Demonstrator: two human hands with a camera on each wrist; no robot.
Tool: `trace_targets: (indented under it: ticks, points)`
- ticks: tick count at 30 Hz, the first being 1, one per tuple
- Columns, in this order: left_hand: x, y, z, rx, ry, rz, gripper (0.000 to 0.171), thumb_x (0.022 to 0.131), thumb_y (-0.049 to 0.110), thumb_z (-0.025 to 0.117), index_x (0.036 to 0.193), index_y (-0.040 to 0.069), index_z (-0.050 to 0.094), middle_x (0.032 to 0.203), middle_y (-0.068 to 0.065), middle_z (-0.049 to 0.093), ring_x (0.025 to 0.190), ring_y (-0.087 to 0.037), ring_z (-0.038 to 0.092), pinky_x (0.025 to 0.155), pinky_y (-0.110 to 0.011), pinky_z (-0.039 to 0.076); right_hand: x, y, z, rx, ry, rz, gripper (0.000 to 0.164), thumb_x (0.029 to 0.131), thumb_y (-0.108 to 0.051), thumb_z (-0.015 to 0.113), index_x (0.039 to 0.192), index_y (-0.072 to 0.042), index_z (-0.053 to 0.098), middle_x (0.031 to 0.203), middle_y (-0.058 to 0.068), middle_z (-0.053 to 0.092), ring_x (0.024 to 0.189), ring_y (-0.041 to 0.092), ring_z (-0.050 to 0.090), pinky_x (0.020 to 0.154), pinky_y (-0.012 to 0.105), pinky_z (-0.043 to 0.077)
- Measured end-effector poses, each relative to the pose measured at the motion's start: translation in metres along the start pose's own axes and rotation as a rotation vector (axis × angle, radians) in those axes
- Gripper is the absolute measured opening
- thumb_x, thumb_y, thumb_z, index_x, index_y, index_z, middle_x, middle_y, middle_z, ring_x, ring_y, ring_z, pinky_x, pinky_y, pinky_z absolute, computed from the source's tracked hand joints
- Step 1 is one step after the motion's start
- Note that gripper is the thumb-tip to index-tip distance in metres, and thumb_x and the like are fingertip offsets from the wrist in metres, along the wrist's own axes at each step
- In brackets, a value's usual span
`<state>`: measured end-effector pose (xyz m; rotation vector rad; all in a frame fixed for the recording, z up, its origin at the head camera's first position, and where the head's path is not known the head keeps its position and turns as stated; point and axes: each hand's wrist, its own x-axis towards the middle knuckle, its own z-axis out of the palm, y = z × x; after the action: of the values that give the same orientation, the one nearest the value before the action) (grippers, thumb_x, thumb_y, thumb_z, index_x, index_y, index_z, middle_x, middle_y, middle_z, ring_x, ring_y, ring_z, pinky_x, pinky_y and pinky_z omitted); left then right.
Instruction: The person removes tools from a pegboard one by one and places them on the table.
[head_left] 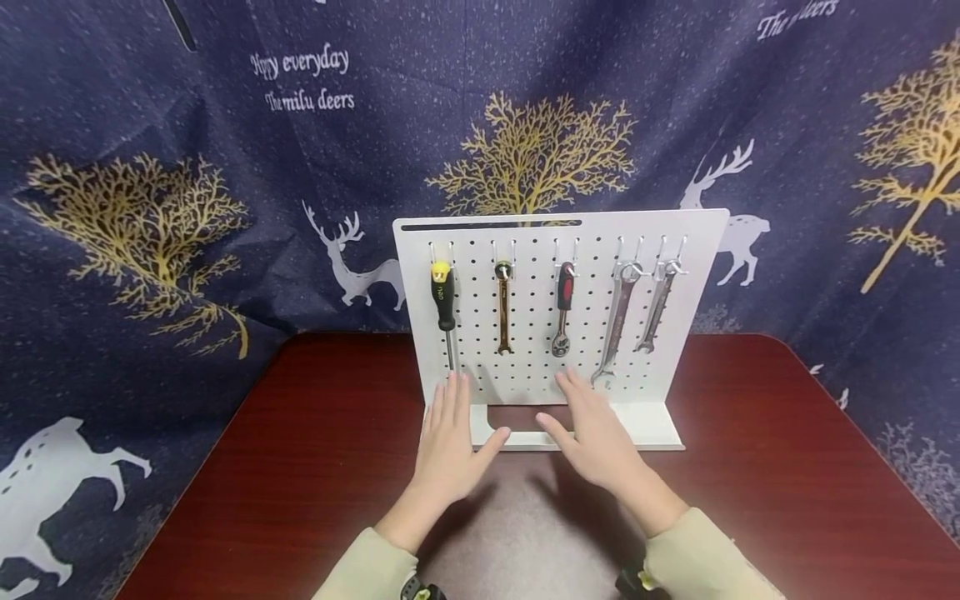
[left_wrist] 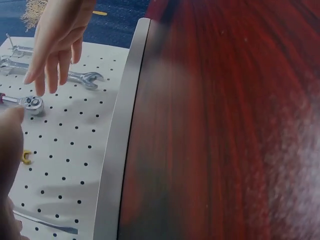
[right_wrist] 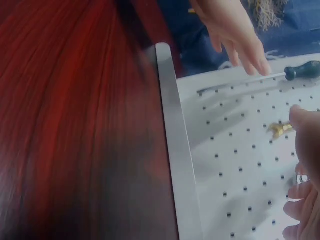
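A white pegboard [head_left: 525, 367] stands upright on the table with tools hung along its hooks. My left hand [head_left: 448, 442], fingers straight, is in front of its lower left, below a black-and-yellow screwdriver [head_left: 444, 300]. The right hand [head_left: 596, 437] reaches toward the lower right with fingers extended, near a large combination wrench [head_left: 618, 321] and a ratchet wrench [head_left: 562, 308] with a red-and-black handle. Between them hangs a gold-coloured wrench [head_left: 504, 312]; a smaller combination wrench [head_left: 657, 308] is at the far right. Neither hand holds anything.
The pegboard's white base [head_left: 652, 429] sits on a dark red wooden table [head_left: 330, 442]. Behind the table hangs a dark blue cloth [head_left: 375, 167] printed with deer and golden trees. Black straps show at both sleeves.
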<state>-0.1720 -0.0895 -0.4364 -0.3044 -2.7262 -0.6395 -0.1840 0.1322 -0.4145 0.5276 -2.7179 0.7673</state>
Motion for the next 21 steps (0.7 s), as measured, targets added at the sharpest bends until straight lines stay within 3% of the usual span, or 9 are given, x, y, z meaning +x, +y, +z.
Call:
trace_targets:
  ticks: [11, 21]
  points:
    - [0.006, -0.016, -0.016, -0.187, 0.159, -0.023, 0.080, 0.091, 0.049, 0.055, 0.150, 0.007, 0.022, 0.155, -0.011, 0.024, 0.142, -0.030, 0.025, 0.108, -0.057, 0.029, 0.018, -0.022, 0.010, 0.194, 0.061, -0.022, 0.057, 0.094, -0.038, 0.056, 0.136, -0.001, 0.045, 0.142, 0.018, 0.045, 0.132, 0.033, 0.043, 0.108, 0.049, 0.033]
    - [0.022, -0.032, -0.028, -0.359, 0.241, -0.032, 0.065, 0.095, 0.036, 0.053, 0.147, 0.007, 0.028, 0.150, -0.013, 0.031, 0.138, -0.029, 0.031, 0.109, -0.052, 0.030, 0.038, -0.037, 0.026, 0.399, 0.020, -0.005, 0.044, 0.094, -0.028, 0.058, 0.131, -0.004, 0.052, 0.132, 0.012, 0.055, 0.120, 0.029, 0.054, 0.099, 0.044, 0.044]
